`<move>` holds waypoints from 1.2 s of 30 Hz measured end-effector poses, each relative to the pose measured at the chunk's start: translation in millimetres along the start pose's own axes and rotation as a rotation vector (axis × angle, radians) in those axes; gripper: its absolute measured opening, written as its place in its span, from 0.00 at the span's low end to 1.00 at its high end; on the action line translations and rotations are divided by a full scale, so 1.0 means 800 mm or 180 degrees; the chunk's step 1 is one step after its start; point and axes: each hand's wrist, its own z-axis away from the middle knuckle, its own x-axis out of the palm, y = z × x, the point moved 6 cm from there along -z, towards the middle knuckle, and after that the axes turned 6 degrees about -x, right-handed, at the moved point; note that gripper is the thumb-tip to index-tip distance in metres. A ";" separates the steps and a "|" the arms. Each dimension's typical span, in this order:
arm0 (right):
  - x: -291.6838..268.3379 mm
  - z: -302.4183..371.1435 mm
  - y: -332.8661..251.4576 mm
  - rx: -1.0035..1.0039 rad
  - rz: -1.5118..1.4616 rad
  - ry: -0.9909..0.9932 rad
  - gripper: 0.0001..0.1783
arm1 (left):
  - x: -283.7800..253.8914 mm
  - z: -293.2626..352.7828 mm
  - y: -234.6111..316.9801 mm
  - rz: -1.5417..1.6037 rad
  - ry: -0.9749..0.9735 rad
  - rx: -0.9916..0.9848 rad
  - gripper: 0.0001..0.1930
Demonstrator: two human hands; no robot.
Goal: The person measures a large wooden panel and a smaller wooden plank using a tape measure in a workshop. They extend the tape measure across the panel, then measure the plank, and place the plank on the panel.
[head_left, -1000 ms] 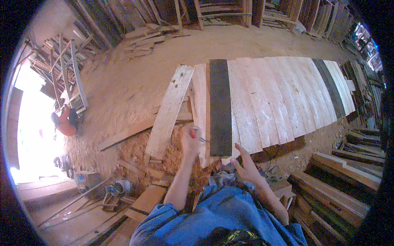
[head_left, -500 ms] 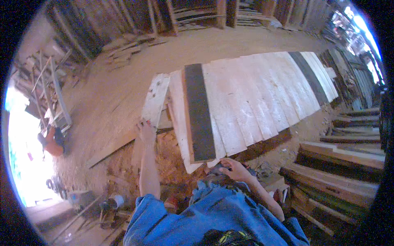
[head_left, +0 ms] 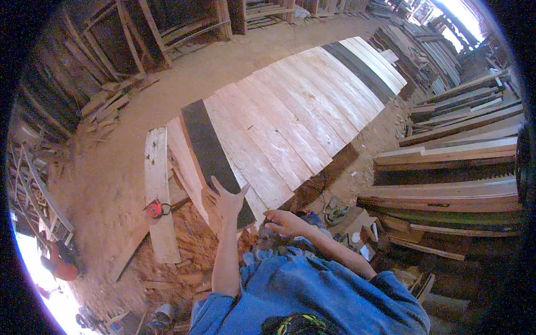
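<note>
My left hand [head_left: 226,204] rests with fingers spread at the near end of a dark strip [head_left: 209,139], which lies across a panel of pale planks [head_left: 279,125]. At the panel's near corner my right hand [head_left: 287,224] has its fingers bent together; whatever they grip is hidden. A second dark strip [head_left: 360,70] crosses the panel's far end. Left of the panel lies a loose pale board [head_left: 162,240], with a red tape measure [head_left: 155,209] on it, apart from both hands.
Stacked beams [head_left: 446,153] line the right side. Scrap wood [head_left: 109,106] lies on the sandy floor [head_left: 162,95] at far left, beside wooden framing along the wall. An orange object [head_left: 64,269] stands at the left edge. Debris and a cardboard piece [head_left: 349,220] are near my right arm.
My left hand has left the loose board and moved right onto the dark strip. The red tape measure now shows on that board. My right hand stays by the panel corner; the view has turned.
</note>
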 end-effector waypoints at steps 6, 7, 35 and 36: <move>-0.014 0.009 0.005 0.0271 -0.0380 0.0062 0.32 | 0.024 -0.013 0.000 0.0051 0.0261 -0.0232 0.59; -0.026 0.006 -0.014 0.0250 -0.0372 -0.0030 0.32 | 0.024 -0.017 -0.003 0.0110 0.0304 -0.0219 0.58; -0.034 0.009 -0.022 0.0549 -0.0807 -0.0001 0.26 | -0.022 0.079 0.004 0.6829 -0.3026 -0.0141 0.45; -0.034 0.009 -0.022 0.0545 -0.0631 0.0025 0.26 | -0.050 0.092 0.015 0.6873 -0.2943 -0.0059 0.45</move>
